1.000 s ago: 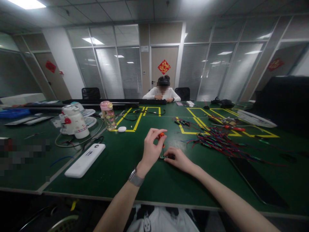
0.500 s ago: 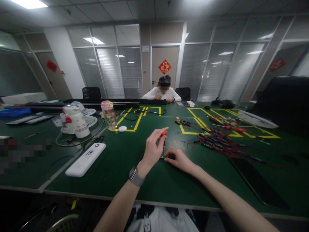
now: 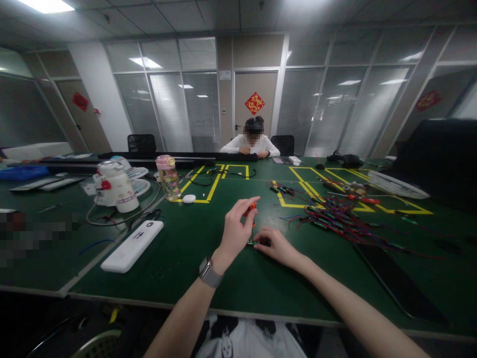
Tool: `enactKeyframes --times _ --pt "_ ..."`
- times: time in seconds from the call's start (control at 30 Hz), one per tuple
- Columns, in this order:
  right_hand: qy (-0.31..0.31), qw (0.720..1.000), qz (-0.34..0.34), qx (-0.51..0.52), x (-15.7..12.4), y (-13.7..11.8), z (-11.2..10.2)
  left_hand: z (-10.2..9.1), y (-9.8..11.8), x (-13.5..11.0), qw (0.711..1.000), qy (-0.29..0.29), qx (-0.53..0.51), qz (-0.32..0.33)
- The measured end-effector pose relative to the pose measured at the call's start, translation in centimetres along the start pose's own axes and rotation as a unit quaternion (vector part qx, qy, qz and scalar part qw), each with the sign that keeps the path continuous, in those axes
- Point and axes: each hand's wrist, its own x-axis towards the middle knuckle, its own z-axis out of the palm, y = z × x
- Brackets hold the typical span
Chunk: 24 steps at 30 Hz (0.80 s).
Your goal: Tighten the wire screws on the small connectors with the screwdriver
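Note:
My left hand (image 3: 238,221), with a watch on its wrist, is closed around the orange handle of a small screwdriver (image 3: 253,206). The tool stands upright, its thin dark shaft reaching down to a small green circuit board (image 3: 251,243) on the green table. My right hand (image 3: 274,242) rests on the tabletop and pinches the board's right side with its fingertips. Fingers cover much of the board, and the exact spot where the screwdriver tip meets it is too small to make out.
Right of my hands lies a tangle of red and blue wires (image 3: 335,219), with a dark flat panel (image 3: 400,281) nearer me. Leftward are a white power bank (image 3: 132,247), a white bottle (image 3: 121,191) and a pink-lidded bottle (image 3: 169,179). A person (image 3: 251,141) sits opposite.
The orange handle has turned slightly between my left fingers. My right hand and the circuit board stay in place.

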Motion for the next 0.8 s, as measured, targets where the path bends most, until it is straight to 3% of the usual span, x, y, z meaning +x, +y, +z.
enactKeyframes --times 0.17,0.47,0.63,0.8 --pt "0.002 1.0 0.002 -0.002 0.01 -0.14 -0.01 -0.22 -0.26 0.01 0.997 0.05 0.06 -0.001" --pt "0.002 1.0 0.0 -0.004 0.02 -0.12 -0.02 -0.03 0.11 -0.15 1.0 0.02 0.012 0.006" --pt "0.002 1.0 0.003 -0.004 0.02 -0.29 -0.05 -0.17 -0.13 -0.03 0.993 0.091 0.074 0.009" --pt "0.002 1.0 0.002 0.001 0.01 -0.06 0.02 -0.34 0.27 -0.22 0.998 0.057 0.031 0.008"
